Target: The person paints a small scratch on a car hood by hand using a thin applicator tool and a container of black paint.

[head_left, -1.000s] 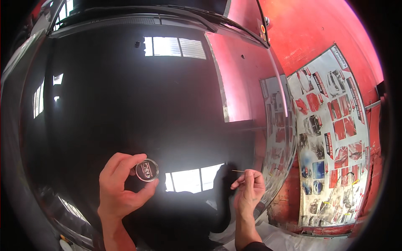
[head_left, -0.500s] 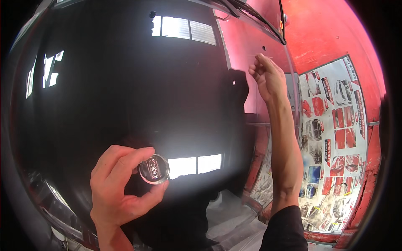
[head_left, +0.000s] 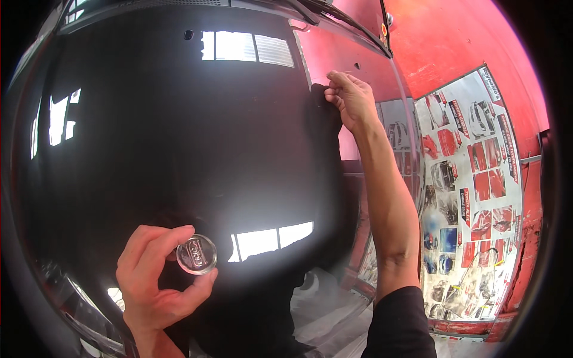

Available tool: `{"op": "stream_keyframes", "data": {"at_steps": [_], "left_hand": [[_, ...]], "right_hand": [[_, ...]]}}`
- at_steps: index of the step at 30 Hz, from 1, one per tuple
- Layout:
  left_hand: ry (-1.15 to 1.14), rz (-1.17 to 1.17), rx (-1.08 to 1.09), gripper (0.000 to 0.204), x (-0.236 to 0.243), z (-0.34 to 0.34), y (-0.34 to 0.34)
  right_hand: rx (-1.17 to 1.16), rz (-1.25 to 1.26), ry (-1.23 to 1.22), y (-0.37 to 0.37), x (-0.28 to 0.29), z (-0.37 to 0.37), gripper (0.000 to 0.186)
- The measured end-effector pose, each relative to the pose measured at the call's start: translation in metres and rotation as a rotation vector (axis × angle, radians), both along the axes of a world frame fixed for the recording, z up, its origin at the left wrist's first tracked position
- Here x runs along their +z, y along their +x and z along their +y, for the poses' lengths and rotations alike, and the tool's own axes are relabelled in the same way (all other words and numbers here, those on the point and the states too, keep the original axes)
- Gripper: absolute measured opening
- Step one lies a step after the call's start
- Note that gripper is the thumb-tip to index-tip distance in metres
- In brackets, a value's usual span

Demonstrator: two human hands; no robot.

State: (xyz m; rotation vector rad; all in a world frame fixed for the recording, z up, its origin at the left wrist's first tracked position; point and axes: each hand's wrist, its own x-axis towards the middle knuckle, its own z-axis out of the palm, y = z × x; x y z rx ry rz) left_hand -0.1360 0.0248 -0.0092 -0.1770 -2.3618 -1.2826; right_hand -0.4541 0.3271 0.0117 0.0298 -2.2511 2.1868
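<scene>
My left hand (head_left: pixel 152 274) is at the lower left over the glossy black car hood (head_left: pixel 149 143), fingers and thumb gripping a small round clear-and-silver container (head_left: pixel 197 254) with a raised marking on its top. My right hand (head_left: pixel 351 98) reaches toward the upper right of the hood, its forearm stretched up from the lower right. Its fingertips pinch a very thin pale stick (head_left: pixel 342 73), faint against the pink reflection, just below a small dark fitting (head_left: pixel 357 65) on the hood. Whether the stick or fingertips touch the paint, I cannot tell.
Wiper arms (head_left: pixel 364 30) run along the hood's far edge. At the right stands a red wall (head_left: pixel 453 36) with a large poster (head_left: pixel 480 167) of car photos leaning or hung on it. Crumpled translucent sheeting (head_left: pixel 453 349) lies at the lower right.
My right hand has travelled from low right far up the hood, then slightly left. My left hand, still holding the container, has shifted a little down and left.
</scene>
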Motion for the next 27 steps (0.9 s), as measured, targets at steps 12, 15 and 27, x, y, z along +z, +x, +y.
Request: {"op": "stream_keyframes", "data": {"at_steps": [12,15,27], "left_hand": [[0.021,0.002,-0.02,0.051,-0.0036,0.0008,0.0023],[0.014,0.012,-0.016,0.05,-0.001,0.0007,0.0013],[0.019,0.006,-0.009,0.051,0.001,0.0014,0.0015]], "right_hand": [[0.02,0.007,0.071,0.0035,0.0007,-0.0013,0.015],[0.016,0.007,0.089,0.0029,0.0,-0.0006,0.016],[0.0,0.03,0.054,0.0031,-0.0004,-0.0014,0.015]]}}
